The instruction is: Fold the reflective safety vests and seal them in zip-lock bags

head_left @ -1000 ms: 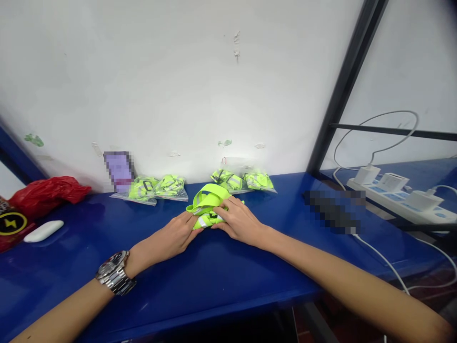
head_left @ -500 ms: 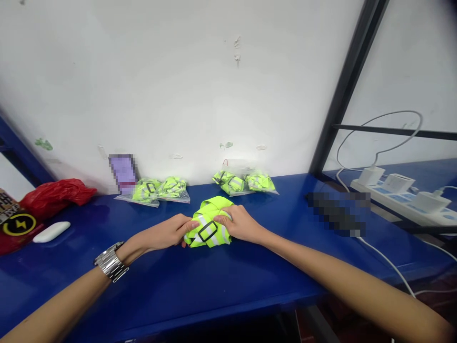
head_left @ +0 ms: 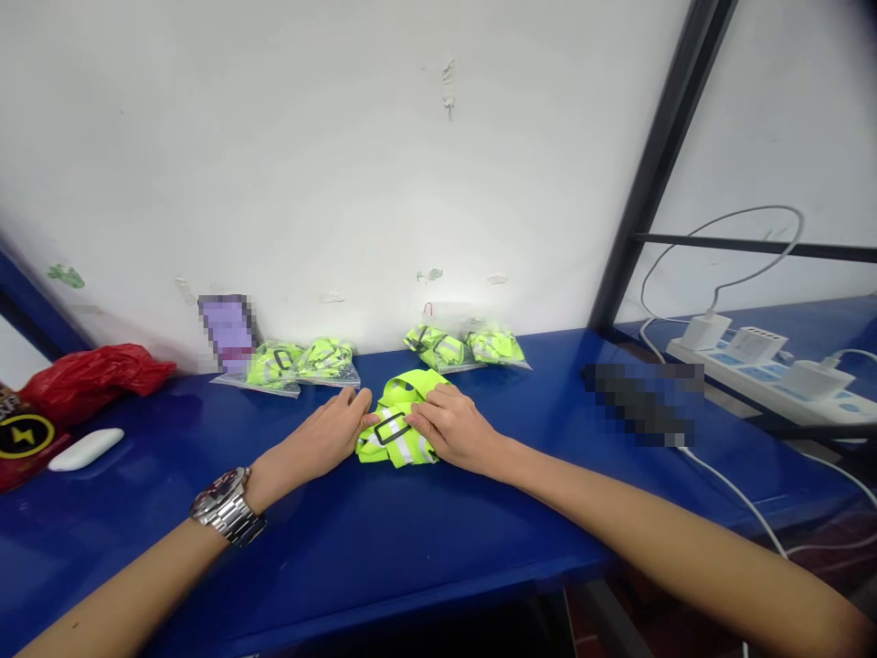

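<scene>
A neon-yellow reflective strap bundle (head_left: 397, 429) with grey stripes and a black buckle lies folded on the blue table (head_left: 425, 539). My left hand (head_left: 327, 437), a metal watch on its wrist, rests against the bundle's left side with fingers stretched out. My right hand (head_left: 452, 428) lies flat on the bundle's right side and presses it down, fingers extended over the fabric. Both hands touch the bundle; neither wraps round it.
Bagged neon bundles lie by the wall: one pair (head_left: 301, 363) at the left, another pair (head_left: 466, 347) at the right. A red plastic bag (head_left: 92, 375) and a white oval case (head_left: 86, 448) sit far left. A power strip (head_left: 767, 366) with chargers and cables lies right.
The bundle was pulled together from a loose loop into a compact fold. My hands first gripped its sides and now lie flat on it.
</scene>
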